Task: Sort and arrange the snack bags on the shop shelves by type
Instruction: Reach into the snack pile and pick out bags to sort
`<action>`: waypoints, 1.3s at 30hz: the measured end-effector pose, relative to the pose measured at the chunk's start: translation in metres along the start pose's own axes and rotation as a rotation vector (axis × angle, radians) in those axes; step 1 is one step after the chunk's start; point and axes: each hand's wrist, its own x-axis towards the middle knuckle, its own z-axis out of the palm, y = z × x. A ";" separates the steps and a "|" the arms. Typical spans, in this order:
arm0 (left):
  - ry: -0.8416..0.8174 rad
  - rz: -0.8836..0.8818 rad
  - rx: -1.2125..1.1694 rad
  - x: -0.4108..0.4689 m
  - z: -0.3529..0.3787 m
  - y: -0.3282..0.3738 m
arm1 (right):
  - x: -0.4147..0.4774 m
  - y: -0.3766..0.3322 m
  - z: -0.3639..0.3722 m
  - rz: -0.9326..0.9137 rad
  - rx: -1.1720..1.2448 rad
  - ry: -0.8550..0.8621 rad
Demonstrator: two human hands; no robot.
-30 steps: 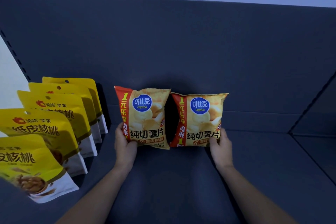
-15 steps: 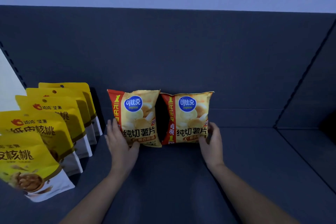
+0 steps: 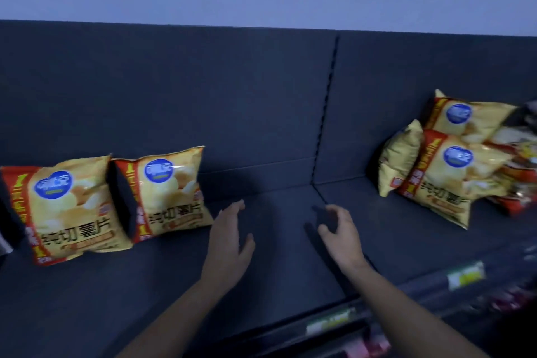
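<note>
Two yellow chip bags with red stripes and blue logos stand side by side on the dark shelf (image 3: 276,264), one at the far left (image 3: 68,209) and one beside it (image 3: 167,192). My left hand (image 3: 229,244) hovers over the shelf just right of them, fingers spread and empty. My right hand (image 3: 340,235) hangs further right with loosely curled fingers, holding nothing. At the right lies a heap of the same chip bags: one on top (image 3: 465,119), one in front (image 3: 447,177), and one turned sideways (image 3: 399,157).
Other snack packets (image 3: 523,171) lie mixed into the heap at the far right edge. A vertical slotted upright (image 3: 327,113) divides the back panel. Price labels (image 3: 465,277) sit on the shelf's front rail, with goods on a lower shelf (image 3: 363,349).
Both hands have left the two standing chip bags and moved right. The view has swung right: the yellow nut pouches are out of sight and the heap at the right has appeared.
</note>
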 end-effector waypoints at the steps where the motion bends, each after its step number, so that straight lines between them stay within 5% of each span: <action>1: -0.039 -0.020 -0.012 0.003 0.018 0.010 | 0.001 0.011 -0.023 0.016 -0.009 0.029; 8: -0.304 -0.119 -0.099 0.037 0.127 0.089 | -0.007 0.081 -0.163 0.112 -0.069 0.209; 18: -0.422 -0.229 -0.111 0.083 0.229 0.150 | 0.001 0.140 -0.254 0.198 -0.006 0.304; 28: -0.288 -0.328 -0.166 0.174 0.294 0.163 | 0.089 0.158 -0.251 0.221 0.191 0.162; 39: -0.154 -0.325 -0.334 0.213 0.352 0.162 | 0.143 0.180 -0.238 0.137 0.303 0.251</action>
